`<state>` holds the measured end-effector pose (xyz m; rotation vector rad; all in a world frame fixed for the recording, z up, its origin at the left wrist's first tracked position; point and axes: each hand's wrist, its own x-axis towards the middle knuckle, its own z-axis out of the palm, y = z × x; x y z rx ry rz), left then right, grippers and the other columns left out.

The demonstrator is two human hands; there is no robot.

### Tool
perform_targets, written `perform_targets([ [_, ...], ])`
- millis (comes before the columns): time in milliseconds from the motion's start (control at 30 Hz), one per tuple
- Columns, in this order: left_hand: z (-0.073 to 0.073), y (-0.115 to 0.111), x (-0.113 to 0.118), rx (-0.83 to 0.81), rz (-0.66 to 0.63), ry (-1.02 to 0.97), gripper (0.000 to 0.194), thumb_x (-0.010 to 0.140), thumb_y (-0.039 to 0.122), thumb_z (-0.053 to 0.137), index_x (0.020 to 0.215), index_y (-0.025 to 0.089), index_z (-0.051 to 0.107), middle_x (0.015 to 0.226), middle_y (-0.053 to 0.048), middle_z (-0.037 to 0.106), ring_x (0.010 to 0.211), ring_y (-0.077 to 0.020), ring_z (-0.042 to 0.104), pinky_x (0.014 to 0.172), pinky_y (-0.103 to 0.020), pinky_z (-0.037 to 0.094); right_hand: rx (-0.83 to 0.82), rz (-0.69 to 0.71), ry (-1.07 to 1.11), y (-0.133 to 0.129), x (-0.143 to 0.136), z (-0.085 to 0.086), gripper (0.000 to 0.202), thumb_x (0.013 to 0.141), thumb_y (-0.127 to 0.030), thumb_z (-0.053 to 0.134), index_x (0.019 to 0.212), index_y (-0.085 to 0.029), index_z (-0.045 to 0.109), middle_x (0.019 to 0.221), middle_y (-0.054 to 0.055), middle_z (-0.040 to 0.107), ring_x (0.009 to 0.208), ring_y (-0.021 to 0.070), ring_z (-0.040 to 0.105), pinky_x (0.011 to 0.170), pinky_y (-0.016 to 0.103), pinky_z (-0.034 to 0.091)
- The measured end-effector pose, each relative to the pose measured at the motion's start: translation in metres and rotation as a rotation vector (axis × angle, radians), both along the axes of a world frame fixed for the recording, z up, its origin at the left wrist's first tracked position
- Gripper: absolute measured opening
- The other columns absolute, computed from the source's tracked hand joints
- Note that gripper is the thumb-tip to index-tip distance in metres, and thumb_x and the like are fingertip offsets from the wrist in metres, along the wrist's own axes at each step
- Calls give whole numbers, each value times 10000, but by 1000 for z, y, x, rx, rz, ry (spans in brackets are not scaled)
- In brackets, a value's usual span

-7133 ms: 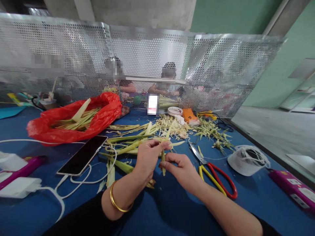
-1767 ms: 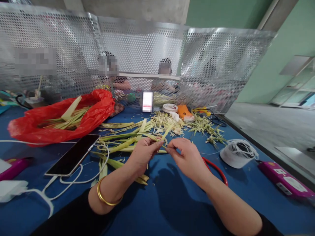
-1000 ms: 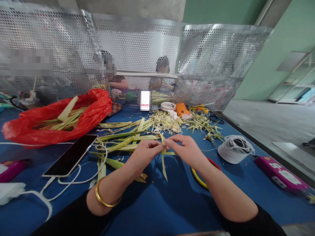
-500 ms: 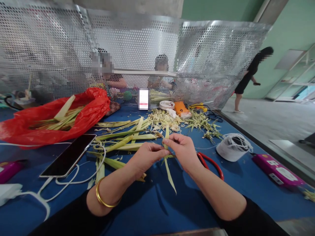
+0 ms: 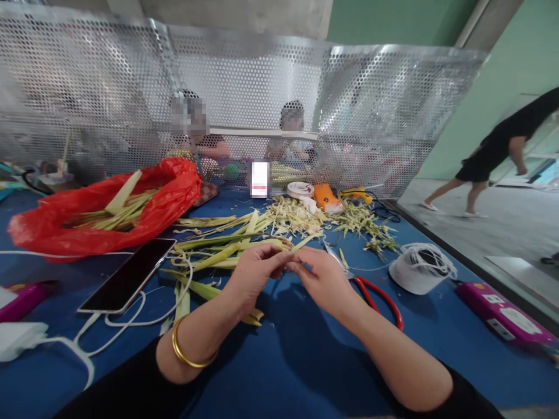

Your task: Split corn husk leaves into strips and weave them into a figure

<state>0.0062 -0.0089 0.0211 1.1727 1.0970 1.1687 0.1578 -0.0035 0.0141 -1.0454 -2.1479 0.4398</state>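
Note:
Over the blue table, my left hand and my right hand meet with fingertips closed on a narrow pale-green husk strip. One end of the strip points up past the fingers; the rest is hidden behind them. Beside my right forearm lie red-handled scissors, blades pointing away from me. Long dry husk leaves spread out to the left of and beyond my left hand. Farther back is a heap of pale husk scraps, with greener knotted pieces to its right.
At left, a red plastic bag holds more leaves, and a phone lies among white cables. A string spool and a purple power strip are at right. Behind stands a perforated metal screen; a person walks at far right.
The strip's tail no longer hangs down below my hands; its visible end now leans up to the right. My right hand has turned, uncovering the scissor blades. The walking person has moved right.

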Motion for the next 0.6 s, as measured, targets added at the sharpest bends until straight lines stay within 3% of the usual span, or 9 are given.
perform_targets([
  [200,-7,1,5,3,102,-1,242,651,340,741,558,145,632,462,39,503,459,-74,407,470,-203,326,-14,-18,-6,-1,-1,2,267,821,-108,556,572,-187,503,645,-7,593,653,133,542,643,245,377],
  [300,-10,2,4,-40,130,-54,256,649,358,756,565,143,648,506,18,569,491,-86,481,515,-211,398,5,-55,-30,1,1,1,256,844,-135,541,596,-195,526,639,-10,598,649,138,544,656,256,383],
  [433,-8,4,1,-100,88,-196,218,641,313,785,762,141,725,708,-46,714,698,-135,640,704,-230,476,267,-260,-32,0,5,2,114,888,-204,528,843,-204,633,844,49,670,845,202,582,862,357,371],
  [500,-6,4,0,-94,76,-256,254,642,275,789,853,146,732,768,-61,738,788,-149,662,775,-237,476,389,-367,25,-5,5,5,117,886,-249,545,919,-194,643,941,84,668,925,231,576,892,384,360],
  [533,-5,3,0,-80,82,-276,259,647,265,787,871,147,732,768,-60,741,808,-151,665,798,-241,474,400,-383,54,-7,4,5,126,886,-269,551,901,-192,650,931,85,667,919,232,580,883,382,367],
  [600,-4,2,2,-52,106,-311,241,653,257,780,864,151,732,755,-54,742,814,-153,665,820,-253,474,271,-326,95,-10,0,3,159,885,-290,559,804,-200,662,833,55,667,835,207,598,819,350,399],
])
